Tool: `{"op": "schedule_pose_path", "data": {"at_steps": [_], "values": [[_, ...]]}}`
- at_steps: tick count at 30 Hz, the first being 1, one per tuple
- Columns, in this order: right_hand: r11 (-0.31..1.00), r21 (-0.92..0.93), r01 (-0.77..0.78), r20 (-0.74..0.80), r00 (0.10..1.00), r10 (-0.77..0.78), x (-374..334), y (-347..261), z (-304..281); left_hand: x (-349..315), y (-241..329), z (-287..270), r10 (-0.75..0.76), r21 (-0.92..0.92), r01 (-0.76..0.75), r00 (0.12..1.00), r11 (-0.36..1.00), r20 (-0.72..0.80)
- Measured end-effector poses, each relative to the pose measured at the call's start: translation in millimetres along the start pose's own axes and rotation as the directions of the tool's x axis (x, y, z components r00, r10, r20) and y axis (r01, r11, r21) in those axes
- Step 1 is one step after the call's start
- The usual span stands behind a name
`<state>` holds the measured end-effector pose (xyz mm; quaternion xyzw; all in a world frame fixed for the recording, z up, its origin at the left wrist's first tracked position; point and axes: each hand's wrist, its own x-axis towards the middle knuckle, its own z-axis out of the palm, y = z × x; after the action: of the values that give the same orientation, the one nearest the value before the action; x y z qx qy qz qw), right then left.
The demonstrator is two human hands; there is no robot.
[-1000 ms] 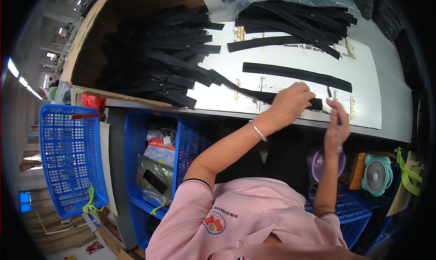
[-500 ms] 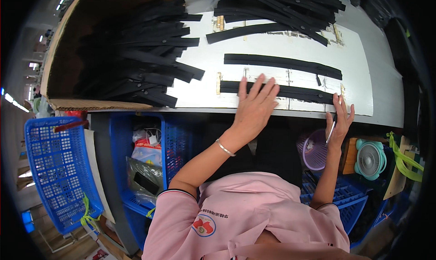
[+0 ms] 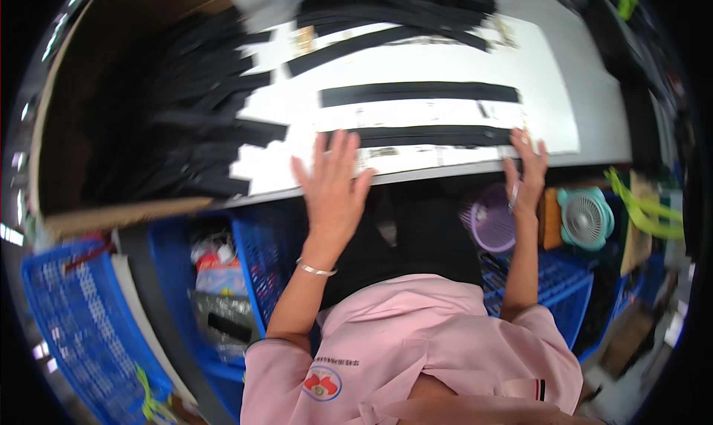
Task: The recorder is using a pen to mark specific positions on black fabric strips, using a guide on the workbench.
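Observation:
A black fabric strip (image 3: pixel 431 136) with a small round stud near its right end lies along the front of a white board (image 3: pixel 546 120). My left hand (image 3: pixel 332 191) rests flat, fingers spread, its fingertips at the strip's left end. At the opposite end, my right hand (image 3: pixel 528 180) touches the strip with its fingertips. A slim silver pen-like tool (image 3: pixel 513 195) is tucked in that hand, partly hidden and blurred. Parallel to this strip, slightly farther back, lies a second black strip (image 3: pixel 420 92). Between their right ends sits a small dark piece (image 3: pixel 484 110).
A cardboard box (image 3: pixel 46 128) full of black strips stands at the left. More strips are heaped (image 3: pixel 394 5) at the back. Below the table are blue crates (image 3: pixel 260 276), a purple basket (image 3: pixel 492 228) and a turquoise fan (image 3: pixel 585 218). A blue basket (image 3: pixel 82 313) is far left.
My left hand has slid left along the front strip to its left end. My right hand stays by the right end. The whole view has shifted and blurred slightly.

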<state>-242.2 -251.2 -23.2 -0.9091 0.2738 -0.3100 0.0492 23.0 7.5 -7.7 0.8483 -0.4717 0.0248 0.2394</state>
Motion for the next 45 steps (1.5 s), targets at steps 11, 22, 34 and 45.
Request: {"op": "schedule_pose_path", "data": {"at_steps": [11,22,34,45], "values": [[0.575,0.780,-0.246,-0.030,0.904,0.427,55,-68,-16,-1,-4,4,0.006,0.069,0.000,0.996,0.998,-0.085],[0.427,0.808,-0.406,0.369,0.913,0.171,93,-184,79,-3,-1,6,0.010,0.019,-0.008,0.991,1.000,-0.137],[0.644,0.687,-0.337,0.405,0.913,0.046,96,-189,87,-4,-2,7,-0.022,-0.008,0.021,0.988,1.000,-0.150],[0.635,0.695,-0.338,0.344,0.931,0.118,93,-194,88,-3,0,7,-0.030,-0.018,0.028,0.987,0.999,-0.156]]}}
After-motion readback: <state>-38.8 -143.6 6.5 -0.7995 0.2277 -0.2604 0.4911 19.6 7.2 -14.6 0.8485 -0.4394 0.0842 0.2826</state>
